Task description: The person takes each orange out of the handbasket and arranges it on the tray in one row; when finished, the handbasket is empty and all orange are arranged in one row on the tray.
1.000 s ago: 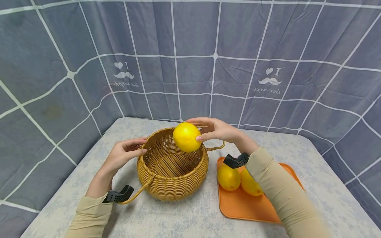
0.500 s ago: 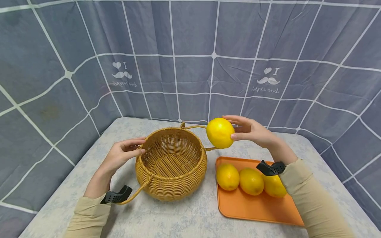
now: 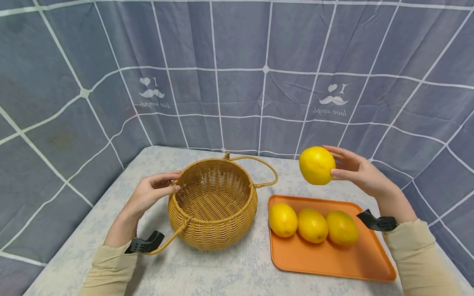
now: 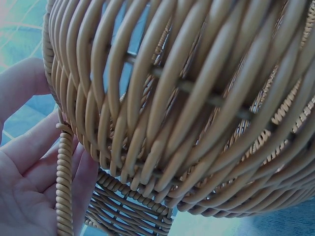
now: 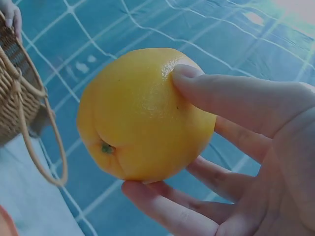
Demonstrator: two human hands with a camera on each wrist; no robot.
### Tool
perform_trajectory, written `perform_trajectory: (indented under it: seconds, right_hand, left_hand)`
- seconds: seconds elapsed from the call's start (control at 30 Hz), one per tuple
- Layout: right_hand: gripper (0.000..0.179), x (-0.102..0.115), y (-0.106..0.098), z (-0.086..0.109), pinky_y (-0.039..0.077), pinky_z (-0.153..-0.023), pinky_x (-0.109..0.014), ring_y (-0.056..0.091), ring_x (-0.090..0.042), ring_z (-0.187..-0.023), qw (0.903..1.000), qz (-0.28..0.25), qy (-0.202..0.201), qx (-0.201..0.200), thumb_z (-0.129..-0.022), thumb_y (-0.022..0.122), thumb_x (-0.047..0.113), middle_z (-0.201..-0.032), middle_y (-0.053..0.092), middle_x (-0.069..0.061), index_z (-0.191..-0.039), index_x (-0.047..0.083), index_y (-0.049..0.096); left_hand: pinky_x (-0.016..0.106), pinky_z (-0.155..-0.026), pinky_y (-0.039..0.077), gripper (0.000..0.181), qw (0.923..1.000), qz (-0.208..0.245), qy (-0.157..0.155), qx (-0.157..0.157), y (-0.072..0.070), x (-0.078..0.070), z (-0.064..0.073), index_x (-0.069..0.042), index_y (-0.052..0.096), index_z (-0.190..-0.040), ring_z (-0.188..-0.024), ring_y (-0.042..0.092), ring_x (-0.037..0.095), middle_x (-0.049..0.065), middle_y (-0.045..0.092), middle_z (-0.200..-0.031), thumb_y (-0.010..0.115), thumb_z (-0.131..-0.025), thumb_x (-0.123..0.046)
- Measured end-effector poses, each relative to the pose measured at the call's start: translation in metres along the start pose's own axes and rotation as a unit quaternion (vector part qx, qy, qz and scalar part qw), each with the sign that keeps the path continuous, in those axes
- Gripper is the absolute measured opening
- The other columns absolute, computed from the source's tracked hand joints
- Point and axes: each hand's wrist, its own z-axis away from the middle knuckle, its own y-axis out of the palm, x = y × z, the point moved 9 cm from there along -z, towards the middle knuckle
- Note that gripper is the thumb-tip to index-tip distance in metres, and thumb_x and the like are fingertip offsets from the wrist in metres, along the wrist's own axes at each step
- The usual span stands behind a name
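Observation:
Beyond the orange tray (image 3: 314, 261), my right hand (image 3: 355, 170) holds a yellow lemon (image 3: 317, 165) in the air between thumb and fingertips. The right wrist view shows its stem end, with my thumb pressing on its side. On the left, my left hand (image 3: 149, 193) grips the rim of a round wicker basket (image 3: 214, 235). In the left wrist view, the thumb lies at the rim and other fingers lie behind the side handle (image 4: 64, 182). Nothing lies on the basket's visible woven floor. Three lemons (image 3: 312, 225) lie in a row on the tray.
A second looped handle (image 3: 275, 174) sticks out from the basket's right side toward the tray. The table (image 3: 222, 271) has a pale patterned cover. Behind it hangs a grey-blue curtain (image 3: 240, 94) with white grid lines.
My right hand has carried the lemon rightward, from above the basket's right rim to beyond the tray. The third tray lemon has come into sight. My left hand keeps its grip on the rim.

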Motion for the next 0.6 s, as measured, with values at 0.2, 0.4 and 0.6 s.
perform_trajectory:
  seconds: [0.2,0.4,0.6]
  right_hand:
    - [0.061,-0.004,-0.025,0.036,0.050,-0.085,-0.024,0.054,-0.010,-0.113,0.9994,0.020,0.010,-0.025,-0.093,0.042,-0.014,-0.135,0.048,0.001,-0.148,0.006,0.026]
    - [0.062,-0.012,-0.048,0.070,0.049,-0.083,-0.021,0.055,-0.007,-0.111,0.9969,0.040,0.027,-0.062,-0.092,0.040,-0.016,-0.135,0.048,0.004,-0.148,0.005,0.025]
    - [0.062,-0.022,-0.063,0.101,0.050,-0.079,-0.018,0.058,-0.005,-0.105,0.9913,0.054,0.043,-0.112,-0.092,0.041,-0.016,-0.132,0.049,0.007,-0.148,0.005,0.026]
  left_hand:
    - [0.017,-0.090,0.043,0.045,0.9999,-0.011,-0.013,0.002,0.000,0.003,0.001,0.001,0.060,-0.122,-0.111,0.054,0.004,0.008,0.053,-0.135,0.071,-0.086,-0.024]
    - [0.017,-0.090,0.043,0.045,0.9999,-0.009,-0.012,0.002,0.000,0.003,0.000,0.001,0.060,-0.122,-0.111,0.054,0.004,0.009,0.052,-0.135,0.071,-0.086,-0.023]
    - [0.016,-0.090,0.043,0.045,0.9999,-0.007,-0.009,0.001,-0.001,0.002,0.001,0.002,0.060,-0.122,-0.111,0.053,0.003,0.007,0.053,-0.134,0.071,-0.086,-0.022]
